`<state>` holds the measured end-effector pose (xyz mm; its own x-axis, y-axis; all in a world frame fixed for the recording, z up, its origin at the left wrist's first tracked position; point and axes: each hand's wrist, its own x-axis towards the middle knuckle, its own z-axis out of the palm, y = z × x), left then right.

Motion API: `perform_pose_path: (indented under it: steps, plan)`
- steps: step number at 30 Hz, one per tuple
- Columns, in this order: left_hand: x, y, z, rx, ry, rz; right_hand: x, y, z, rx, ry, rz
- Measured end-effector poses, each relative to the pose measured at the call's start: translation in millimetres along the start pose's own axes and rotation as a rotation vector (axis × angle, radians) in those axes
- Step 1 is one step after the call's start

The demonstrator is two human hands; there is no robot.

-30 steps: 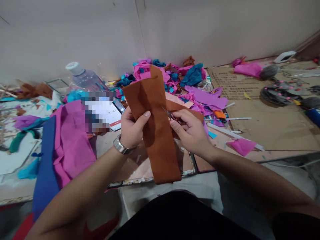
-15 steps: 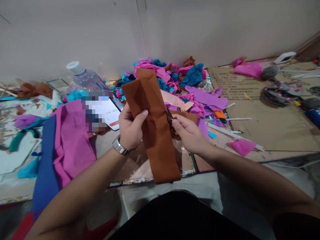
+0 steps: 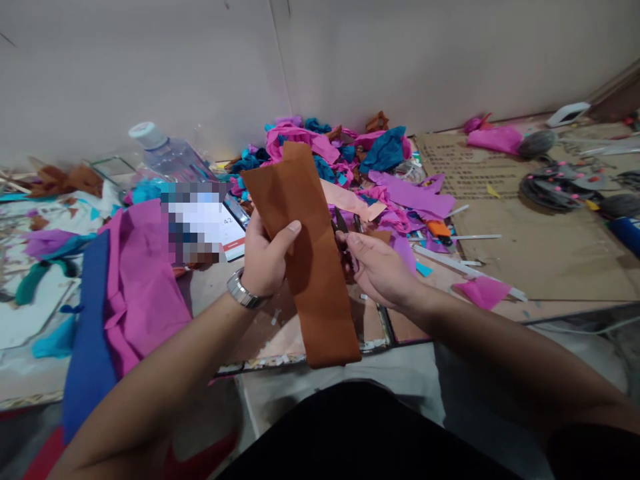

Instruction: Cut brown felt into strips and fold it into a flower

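Observation:
My left hand [image 3: 274, 252] is closed on a long brown strip [image 3: 320, 287] that looks like crepe paper, the thumb lying flat across its front. The strip is folded over at the top and hangs down past the table edge. My right hand [image 3: 383, 267] is closed around the handles of small dark scissors [image 3: 341, 223], just off the strip's right edge. Their blades point up and away from me and appear parted. Behind the scissors a bit of brown paper [image 3: 384, 236] shows, and I cannot tell whether it joins the strip.
Crumpled pink, teal and purple scraps [image 3: 383, 155] are heaped at the back. A phone [image 3: 233, 233] and a clear bottle [image 3: 175, 157] stand left, near pink sheets [image 3: 143, 280] and a blue sheet [image 3: 90, 340]. Cardboard [image 3: 540, 260] lies right, with grey bundles [image 3: 550, 190] on it.
The scissors have come away slightly to the right of the strip, and their blades now show. The brown piece behind my right hand shows less. The strip looks flatter.

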<state>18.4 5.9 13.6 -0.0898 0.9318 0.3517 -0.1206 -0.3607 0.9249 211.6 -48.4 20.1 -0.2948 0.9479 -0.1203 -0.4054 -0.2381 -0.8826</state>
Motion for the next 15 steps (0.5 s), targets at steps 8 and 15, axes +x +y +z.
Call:
perform_pose_path:
  steps: [8, 15]
  plan:
    - [0.5, 2.6, 3.1, 0.118, -0.005, 0.077, 1.4, 4.4, -3.5, -0.073, -0.049, -0.107]
    - [1.0, 0.3, 1.2, 0.116, -0.016, 0.084, 1.0, 0.5, 0.4, -0.028, 0.009, -0.052]
